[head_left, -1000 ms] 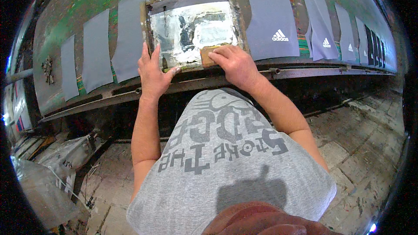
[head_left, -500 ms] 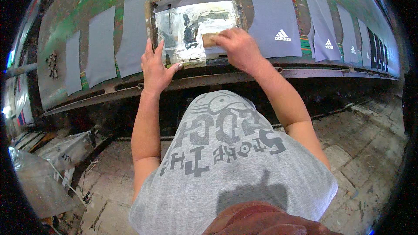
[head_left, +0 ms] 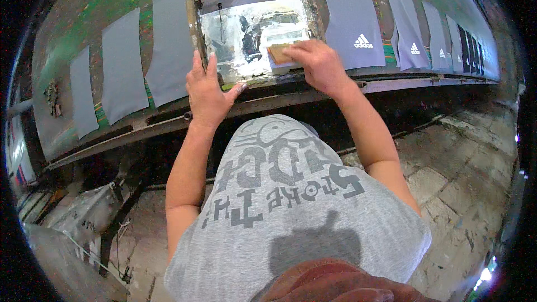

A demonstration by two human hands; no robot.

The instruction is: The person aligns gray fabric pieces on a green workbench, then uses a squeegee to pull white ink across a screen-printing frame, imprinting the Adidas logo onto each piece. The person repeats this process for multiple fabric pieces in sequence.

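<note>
The right hand [head_left: 320,68] is closed on a flat, tan block [head_left: 282,54], which is gripped at its right end between the thumb and bent fingers. The block is held against the white-smeared mesh [head_left: 229,59] of a printing frame [head_left: 197,31], in the right half of its near part. The left hand [head_left: 211,96] is opened wide: its fingers are pointed away from the body and laid at the frame's left rail, while the thumb is stretched out along the near edge, by the left corner.

The frame is set at the near edge of a long counter [head_left: 92,18], in front of the body. It is roughly rectangular, with worn, stained rails. The mesh is streaked thickly with white, and darker patches are seen at its middle; a greyer strip is left along the far side. Grey fabric panels are laid out on both sides: a plain one [head_left: 174,50] at the left, and one marked with a white print [head_left: 351,19] at the right.
</note>
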